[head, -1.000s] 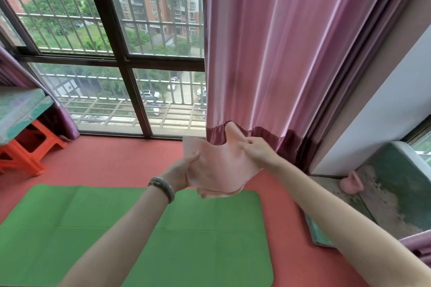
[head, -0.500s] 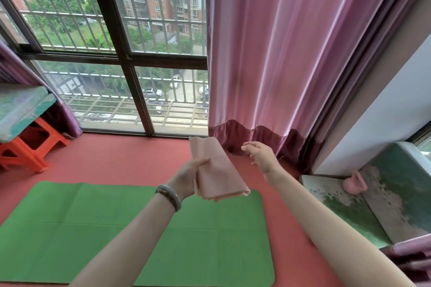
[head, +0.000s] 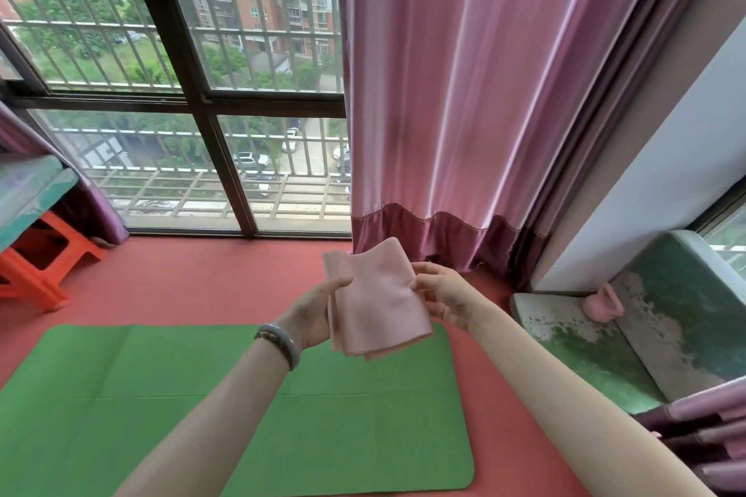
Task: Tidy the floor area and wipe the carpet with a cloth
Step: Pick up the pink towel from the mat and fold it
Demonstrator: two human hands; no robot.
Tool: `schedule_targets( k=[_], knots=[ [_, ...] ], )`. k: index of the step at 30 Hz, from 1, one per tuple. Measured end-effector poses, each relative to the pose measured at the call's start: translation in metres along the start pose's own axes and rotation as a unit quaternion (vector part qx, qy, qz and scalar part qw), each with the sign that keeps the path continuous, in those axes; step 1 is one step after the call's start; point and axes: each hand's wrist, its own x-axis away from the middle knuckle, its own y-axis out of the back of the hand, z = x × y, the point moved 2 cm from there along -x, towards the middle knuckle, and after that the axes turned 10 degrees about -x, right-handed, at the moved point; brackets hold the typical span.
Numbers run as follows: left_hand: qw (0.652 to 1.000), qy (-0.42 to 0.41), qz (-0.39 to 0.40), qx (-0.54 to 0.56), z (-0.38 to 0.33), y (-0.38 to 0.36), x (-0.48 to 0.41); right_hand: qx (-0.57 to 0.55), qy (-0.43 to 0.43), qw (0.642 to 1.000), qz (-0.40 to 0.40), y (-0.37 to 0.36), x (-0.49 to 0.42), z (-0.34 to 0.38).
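Our left hand [head: 313, 315] grips the folded pale-pink fabric cloth [head: 375, 303] while our right hand [head: 440, 295] pinches its edge, seemingly squaring a wiping pad.

Soft, even daylight comes in through the window [head: 242, 32] in the upper left of the frame, so the whole scene is bright. The curtain [head: 464, 93] in the upper centre shows pale, shiny streaks along its folds. Shadows are weak. The wide-angle lens bends straight lines near the edges. The picture is slightly soft, mostly along the bottom edge.
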Motion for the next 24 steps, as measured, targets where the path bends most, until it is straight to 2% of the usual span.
schedule_targets(
  k=[4, 9, 13, 18, 24],
  knots=[
    [0.998, 0.031, -0.030, -0.050, 0.008, 0.000, -0.014, -0.022, 0.011, 0.999, -0.044, 0.009, 0.006, -0.012],
    [0.985, 0.086, -0.001, -0.152, 0.025, -0.037, -0.044, -0.065, -0.003, 0.991, -0.116, 0.056, 0.032, -0.035],
    [0.977, 0.075, 0.085, -0.180, 0.042, -0.106, -0.068, -0.136, 0.001, 0.975, -0.178, 0.124, 0.068, -0.049],
    [0.947, 0.062, 0.196, -0.248, 0.069, -0.206, -0.093, -0.149, 0.011, 0.964, -0.221, 0.227, 0.104, -0.055],
    [0.941, 0.078, 0.235, -0.230, 0.113, -0.332, -0.133, -0.164, 0.016, 0.957, -0.237, 0.357, 0.137, -0.047]
  ],
)
